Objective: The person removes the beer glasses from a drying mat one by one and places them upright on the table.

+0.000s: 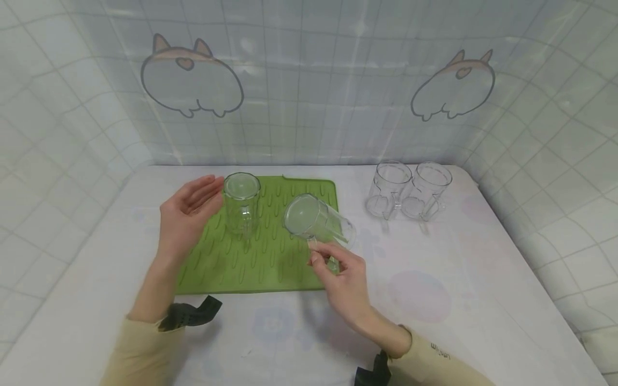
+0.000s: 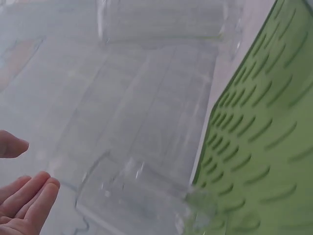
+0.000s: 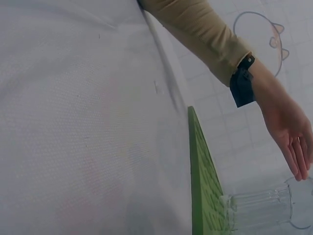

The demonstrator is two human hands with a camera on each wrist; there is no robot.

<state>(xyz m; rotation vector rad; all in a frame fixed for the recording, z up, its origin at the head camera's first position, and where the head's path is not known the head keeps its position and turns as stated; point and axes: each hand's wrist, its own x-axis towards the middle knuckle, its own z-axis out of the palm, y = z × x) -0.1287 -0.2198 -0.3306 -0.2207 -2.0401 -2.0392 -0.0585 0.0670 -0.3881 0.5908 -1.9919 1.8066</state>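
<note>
A clear glass mug [image 1: 241, 212] stands upside down on the green ridged mat [image 1: 260, 268], its base uppermost. Beside its left side is my left hand [image 1: 185, 212], fingers extended close to the base and holding nothing. My right hand [image 1: 340, 273] pinches the handle of a second glass mug [image 1: 316, 220], which is tilted over the mat with its base up to the left and its mouth down to the right. The left wrist view has the left fingers [image 2: 34, 200] near the standing mug [image 2: 137, 200]. In the right wrist view, the right hand is out of frame.
Two more glass mugs, a left one [image 1: 388, 187] and a right one [image 1: 427, 190], stand upright side by side at the back right of the white-covered table [image 1: 434, 321]. A patterned sheet [image 1: 328, 80] with cartoon animals hangs behind and along both sides.
</note>
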